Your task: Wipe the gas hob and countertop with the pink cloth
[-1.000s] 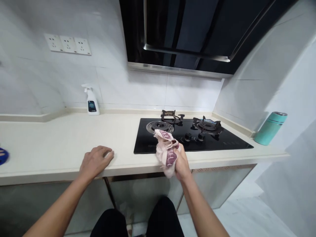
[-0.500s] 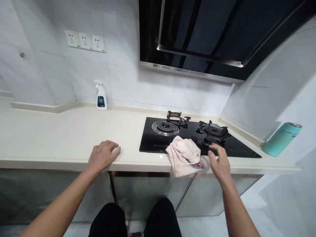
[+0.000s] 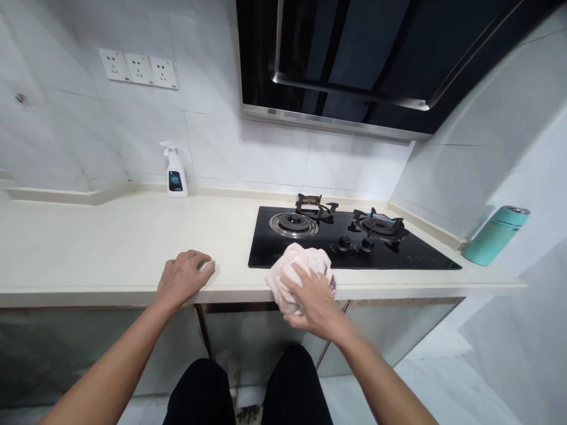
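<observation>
My right hand grips a crumpled pale pink cloth, fingers spread over its top and thumb along its near side. The cloth lies at the counter's front edge, overlapping the front of the black glass gas stove and hanging a little over the edge. A dark purplish patch shows at its right side. On the cream countertop, left of the stove, rests my left hand. Its fingers are loosely curled, with a gap between thumb and forefinger and nothing held.
A white spray bottle stands by the back wall. One pan support sits off its burner, behind it. A teal tumbler stands at the right end. The black range hood overhangs the stove.
My right hand has moved left onto the cloth and taken hold of it. The cloth is shifted left and bunched up more. My left hand stays in place.
</observation>
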Motion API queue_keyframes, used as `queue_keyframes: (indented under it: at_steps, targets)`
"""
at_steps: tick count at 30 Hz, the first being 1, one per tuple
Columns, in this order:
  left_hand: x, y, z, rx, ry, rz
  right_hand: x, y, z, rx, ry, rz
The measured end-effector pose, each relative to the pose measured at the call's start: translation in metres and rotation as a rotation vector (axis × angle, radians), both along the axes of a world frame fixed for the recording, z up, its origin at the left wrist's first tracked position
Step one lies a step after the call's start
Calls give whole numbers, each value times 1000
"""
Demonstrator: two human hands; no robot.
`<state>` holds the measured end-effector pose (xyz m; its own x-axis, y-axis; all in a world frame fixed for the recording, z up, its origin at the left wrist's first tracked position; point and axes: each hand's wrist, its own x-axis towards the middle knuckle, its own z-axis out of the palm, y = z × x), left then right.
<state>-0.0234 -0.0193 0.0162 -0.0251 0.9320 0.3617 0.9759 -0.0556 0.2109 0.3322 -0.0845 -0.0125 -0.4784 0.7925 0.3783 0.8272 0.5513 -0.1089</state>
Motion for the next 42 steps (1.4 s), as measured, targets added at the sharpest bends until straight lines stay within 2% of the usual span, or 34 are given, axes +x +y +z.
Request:
queue_keyframes:
  at_steps: [2,5,8,10,14,18,22,26,29,33,37,39,42]
  targets:
    - [-1,0,0,-3,14,5,-22,-5,3,18,-23,62]
    - [-3,1,1,-9,32,-3,-53,-2,16,16,-34,118]
    - [-6,4,3,-25,27,-9,-76,8,30,17,-66,56]
    - [-7,5,3,-30,24,-3,-85,15,31,58,-102,-2]
    - [-7,7,4,-53,48,6,-85,21,16,142,-100,-15]
    - [-8,8,5,-65,35,0,-59,16,2,173,-75,28]
    - [-14,10,4,-68,13,-29,-15,16,-5,237,-80,30]
    - [-20,15,0,-62,33,-40,50,17,-15,236,-109,-9]
    - [-24,19,-2,-76,48,-34,117,18,-25,218,-125,-123]
    - [-26,24,-3,-89,73,-21,226,20,-38,200,-126,-348]
    - [-24,25,-3,-100,89,-5,324,22,-40,177,-118,-514]
    - [-21,25,-4,-80,108,22,352,23,-38,161,-119,-525]
    - [-15,23,-3,-55,146,73,362,22,-35,150,-132,-485]
